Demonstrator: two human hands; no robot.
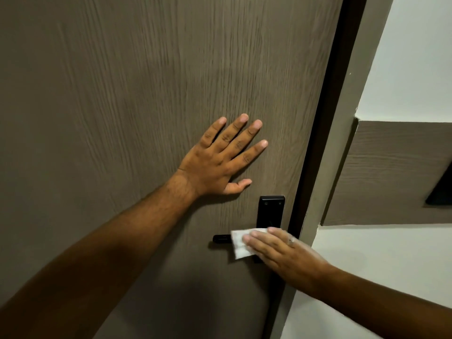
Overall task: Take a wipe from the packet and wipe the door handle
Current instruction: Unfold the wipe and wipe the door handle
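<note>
A black lever door handle (221, 238) on a black backplate (270, 211) is fixed near the right edge of a brown wood-grain door (122, 106). My right hand (281, 253) presses a white wipe (238, 243) over the handle's inner part; only the lever's left tip shows. My left hand (220, 157) lies flat on the door above and left of the handle, fingers spread, holding nothing. No packet is in view.
The door's dark edge (325, 143) and a grey frame (342, 155) run down the right side. Beyond is a white wall (415, 57) with a brown wood panel (391, 172) and a dark object (442, 192) at the far right.
</note>
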